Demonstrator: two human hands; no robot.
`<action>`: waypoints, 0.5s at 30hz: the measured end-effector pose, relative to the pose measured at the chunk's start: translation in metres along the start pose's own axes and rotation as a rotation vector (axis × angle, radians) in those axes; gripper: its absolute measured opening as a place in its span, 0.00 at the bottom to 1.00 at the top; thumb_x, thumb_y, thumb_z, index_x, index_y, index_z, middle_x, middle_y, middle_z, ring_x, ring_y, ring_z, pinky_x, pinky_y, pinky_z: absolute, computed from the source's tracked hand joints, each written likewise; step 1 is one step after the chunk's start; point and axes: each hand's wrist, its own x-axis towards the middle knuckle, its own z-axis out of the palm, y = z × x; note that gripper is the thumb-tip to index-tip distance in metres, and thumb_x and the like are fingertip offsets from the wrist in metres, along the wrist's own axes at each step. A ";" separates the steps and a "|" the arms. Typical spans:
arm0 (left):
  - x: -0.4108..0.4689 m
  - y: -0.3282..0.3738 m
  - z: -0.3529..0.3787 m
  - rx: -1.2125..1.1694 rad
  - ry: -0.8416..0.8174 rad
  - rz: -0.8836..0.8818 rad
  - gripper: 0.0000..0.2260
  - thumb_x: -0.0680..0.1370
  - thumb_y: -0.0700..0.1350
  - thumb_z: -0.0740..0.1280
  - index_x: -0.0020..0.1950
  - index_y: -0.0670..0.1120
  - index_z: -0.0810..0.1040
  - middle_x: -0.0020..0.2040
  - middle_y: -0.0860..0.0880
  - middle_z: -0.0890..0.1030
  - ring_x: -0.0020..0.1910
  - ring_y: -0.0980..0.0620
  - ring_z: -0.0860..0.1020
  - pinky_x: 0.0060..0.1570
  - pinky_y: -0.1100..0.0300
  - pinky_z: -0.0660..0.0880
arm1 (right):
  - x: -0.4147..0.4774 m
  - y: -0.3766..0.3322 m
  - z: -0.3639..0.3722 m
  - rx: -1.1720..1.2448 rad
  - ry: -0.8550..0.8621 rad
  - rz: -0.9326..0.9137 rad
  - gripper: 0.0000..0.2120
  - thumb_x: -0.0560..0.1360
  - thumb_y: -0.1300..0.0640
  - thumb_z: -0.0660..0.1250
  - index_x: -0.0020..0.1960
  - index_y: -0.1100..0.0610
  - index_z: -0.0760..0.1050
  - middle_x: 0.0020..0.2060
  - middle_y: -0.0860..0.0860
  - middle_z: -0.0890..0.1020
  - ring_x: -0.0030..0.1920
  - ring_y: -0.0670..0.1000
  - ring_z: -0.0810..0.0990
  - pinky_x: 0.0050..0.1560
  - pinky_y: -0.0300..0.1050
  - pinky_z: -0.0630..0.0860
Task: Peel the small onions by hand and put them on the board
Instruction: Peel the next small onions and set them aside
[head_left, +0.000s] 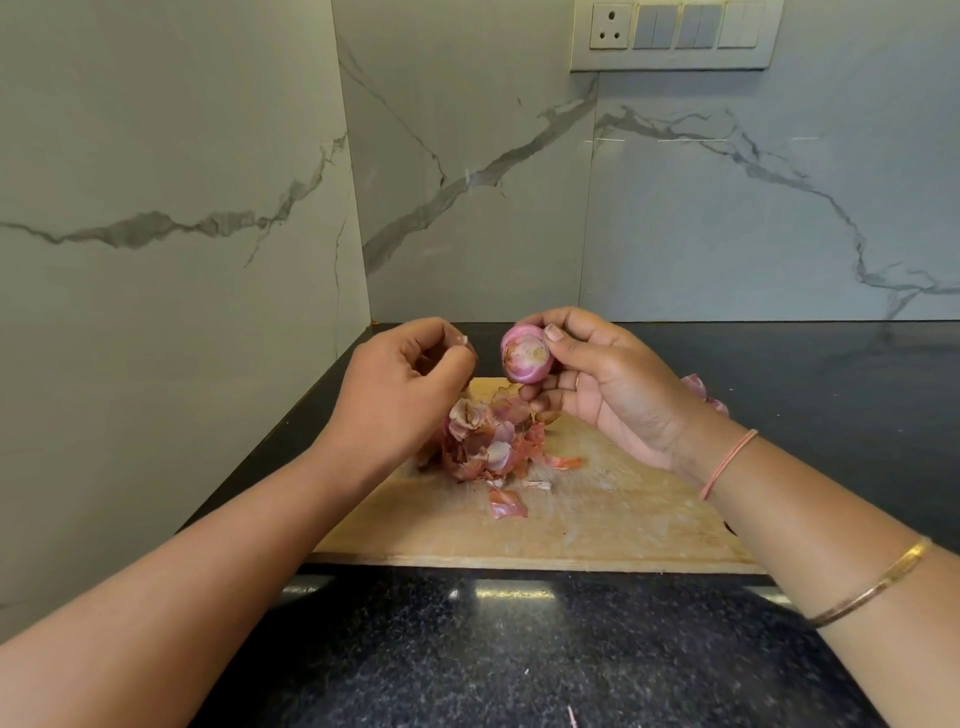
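Aloft, onion (525, 354) between right fingers (571, 344)

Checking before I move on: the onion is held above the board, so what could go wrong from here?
The right hand holds the onion between thumb and fingers over the board; it may slip and roll onto the counter. The pile of skins sits right below, so a peeled onion set down there could get mixed in with them.

One left hand (400, 387), one right hand (615, 387), one held onion (525, 354), one board (597, 514), one heap of skins (488, 441).
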 end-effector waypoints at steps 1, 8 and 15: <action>0.000 0.000 0.001 0.026 -0.012 0.006 0.10 0.76 0.46 0.64 0.37 0.46 0.80 0.34 0.48 0.81 0.38 0.48 0.79 0.42 0.50 0.78 | 0.000 0.000 0.001 -0.002 -0.003 0.003 0.08 0.81 0.62 0.56 0.53 0.60 0.74 0.42 0.60 0.78 0.34 0.50 0.77 0.34 0.40 0.78; 0.002 -0.003 0.001 0.068 0.020 0.007 0.11 0.73 0.36 0.70 0.38 0.53 0.79 0.38 0.56 0.81 0.36 0.61 0.79 0.36 0.69 0.75 | -0.001 0.002 0.002 -0.004 -0.006 0.019 0.09 0.81 0.62 0.55 0.53 0.60 0.74 0.41 0.60 0.78 0.33 0.50 0.77 0.35 0.41 0.77; -0.004 0.005 0.002 -0.046 -0.027 -0.037 0.03 0.74 0.48 0.69 0.43 0.54 0.83 0.38 0.56 0.84 0.40 0.59 0.82 0.45 0.59 0.80 | 0.000 0.004 0.002 -0.035 -0.009 0.015 0.08 0.80 0.61 0.58 0.56 0.61 0.74 0.44 0.60 0.80 0.40 0.55 0.79 0.44 0.49 0.80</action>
